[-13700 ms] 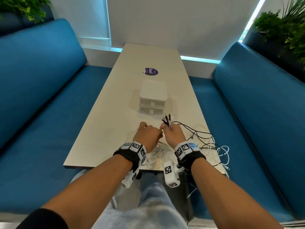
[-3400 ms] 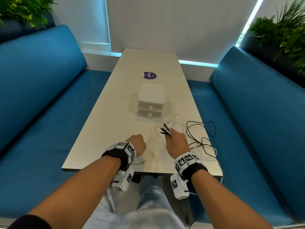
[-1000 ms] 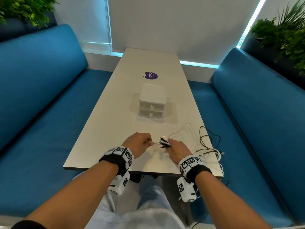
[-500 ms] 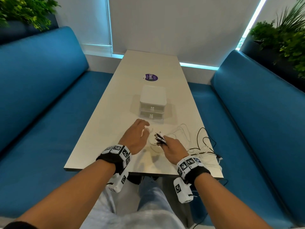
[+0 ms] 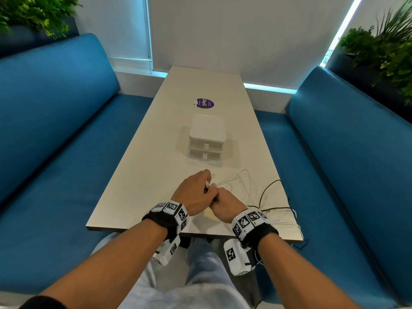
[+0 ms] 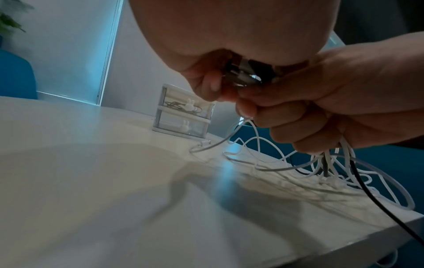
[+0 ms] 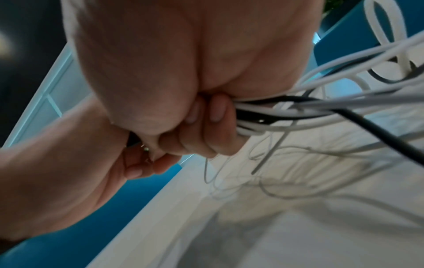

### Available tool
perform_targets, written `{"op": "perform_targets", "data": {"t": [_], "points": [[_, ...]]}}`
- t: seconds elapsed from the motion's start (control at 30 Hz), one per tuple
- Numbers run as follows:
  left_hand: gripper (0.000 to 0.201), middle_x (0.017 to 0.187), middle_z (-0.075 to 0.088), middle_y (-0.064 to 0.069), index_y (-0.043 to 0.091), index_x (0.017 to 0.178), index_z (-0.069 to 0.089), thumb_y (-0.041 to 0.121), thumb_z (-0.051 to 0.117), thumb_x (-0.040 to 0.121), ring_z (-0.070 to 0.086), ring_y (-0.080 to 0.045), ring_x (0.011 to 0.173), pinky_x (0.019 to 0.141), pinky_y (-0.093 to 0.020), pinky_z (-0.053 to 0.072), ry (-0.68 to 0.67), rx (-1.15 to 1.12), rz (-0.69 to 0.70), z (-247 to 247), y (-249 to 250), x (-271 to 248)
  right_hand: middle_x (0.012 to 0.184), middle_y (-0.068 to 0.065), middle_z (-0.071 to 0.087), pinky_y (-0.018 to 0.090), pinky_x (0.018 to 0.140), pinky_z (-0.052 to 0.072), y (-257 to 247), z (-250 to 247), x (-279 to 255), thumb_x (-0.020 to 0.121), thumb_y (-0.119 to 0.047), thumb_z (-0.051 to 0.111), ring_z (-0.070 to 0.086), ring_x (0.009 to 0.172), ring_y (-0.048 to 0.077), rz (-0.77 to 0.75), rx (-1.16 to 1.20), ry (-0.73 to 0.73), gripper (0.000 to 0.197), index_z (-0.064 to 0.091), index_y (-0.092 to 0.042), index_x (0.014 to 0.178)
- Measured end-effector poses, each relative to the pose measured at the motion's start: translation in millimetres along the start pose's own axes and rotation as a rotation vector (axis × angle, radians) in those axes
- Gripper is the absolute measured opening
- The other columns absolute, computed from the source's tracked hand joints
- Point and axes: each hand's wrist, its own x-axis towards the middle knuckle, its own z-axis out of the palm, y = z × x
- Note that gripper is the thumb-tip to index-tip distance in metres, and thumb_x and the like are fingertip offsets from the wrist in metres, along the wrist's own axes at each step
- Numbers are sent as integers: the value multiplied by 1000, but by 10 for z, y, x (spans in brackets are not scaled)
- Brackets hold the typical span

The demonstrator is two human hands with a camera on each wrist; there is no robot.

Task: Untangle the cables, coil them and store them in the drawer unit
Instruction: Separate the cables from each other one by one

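Observation:
A bundle of white and black cables trails over the table's near right corner. My right hand grips the bundle in a fist, with the cables fanning out below the curled fingers. My left hand is pressed against the right, fingers curled round the plug ends that stick out of the fist. The white two-drawer unit stands mid-table beyond the hands, both drawers shut; dark cable shows inside the top drawer.
The table is long and pale, with a purple sticker past the drawer unit. Blue benches flank both sides. Some cable loops hang over the near right edge. Plants stand behind the benches.
The left hand came back from reaching toward the drawer unit and closed on the plug ends held by the right hand. The right hand kept the bundle.

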Motion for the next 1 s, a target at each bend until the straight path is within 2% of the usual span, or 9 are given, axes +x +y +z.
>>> {"op": "perform_targets", "data": {"t": [0.13,0.27,0.37,0.5,0.63,0.77,0.9,1.0], "points": [[29,66,50,6,24,73,41,35,40,101,49,-21,64,61,-34,37,-46,108,50,5,-9,70,65,-3,53,24,54,33,-20,-53,6,96,-23,52,43,57,10,2,11,-26,20,58,-12,81],[31,64,49,0,17,77,42,34,36,102,49,-26,62,59,-35,35,-44,250,-6,35,-26,93,67,-6,55,25,56,37,-11,-20,12,93,-26,59,48,60,9,13,18,-18,17,57,-20,77],[32,65,50,-2,16,76,46,33,38,102,50,-25,62,58,-33,35,-58,233,-51,-15,-44,119,65,-7,54,24,56,35,-22,-5,6,92,-37,60,47,58,7,-18,23,-18,24,54,-24,73],[38,65,53,-4,17,67,45,32,38,101,47,-21,58,53,-31,34,-30,152,-186,-101,-67,194,83,0,64,35,69,46,10,-48,23,88,-46,53,58,73,17,-41,15,24,28,58,-19,93],[42,62,54,-5,12,64,49,29,38,100,49,-25,59,56,-32,37,-13,95,-231,-84,-115,233,95,9,65,38,71,44,56,-49,4,101,-41,41,55,79,25,-89,-242,20,30,53,-14,105],[41,65,59,-6,14,66,50,34,38,100,55,-26,62,58,-33,43,-12,97,-189,-39,-85,135,101,6,67,41,83,49,41,-31,18,104,-35,34,61,89,27,-53,-194,-51,29,55,-16,102],[41,61,57,2,18,66,52,45,44,97,56,-24,61,58,-33,45,63,141,-161,-48,-50,99,90,4,64,40,82,50,-22,-92,35,101,-25,33,61,84,27,-65,-177,-73,24,55,-20,92],[46,56,50,1,20,61,45,41,40,101,53,-26,58,55,-32,38,39,228,-124,-96,-33,158,95,3,66,42,82,50,-31,-93,12,97,-30,34,62,88,25,-95,-169,-75,23,55,-21,94]]}}
